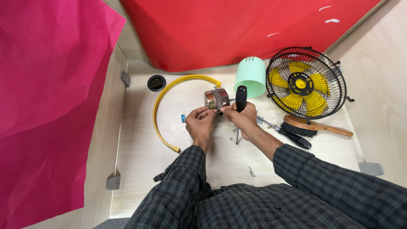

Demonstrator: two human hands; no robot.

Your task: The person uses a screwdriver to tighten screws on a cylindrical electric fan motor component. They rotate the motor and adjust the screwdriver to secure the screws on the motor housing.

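Motor (216,99) pinched by left hand (200,122) fingers; screwdriver (240,101) gripped in right hand (241,117), just beside motor.

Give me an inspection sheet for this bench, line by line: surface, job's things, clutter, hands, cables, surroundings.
Surface: pale wooden table, with a round hole near the back left.
Job's things: small metal motor, held up over the table; black-handled screwdriver, tip pointing down.
Clutter: yellow curved strip, green cover, caged fan with yellow blades, wooden brush, second screwdriver, small blue block, loose screws.
Hands: left hand fingers on the motor; right hand touches the motor with the screwdriver in its grip.
Cables: nothing seen.
Surroundings: pink sheet on the left, red sheet behind.
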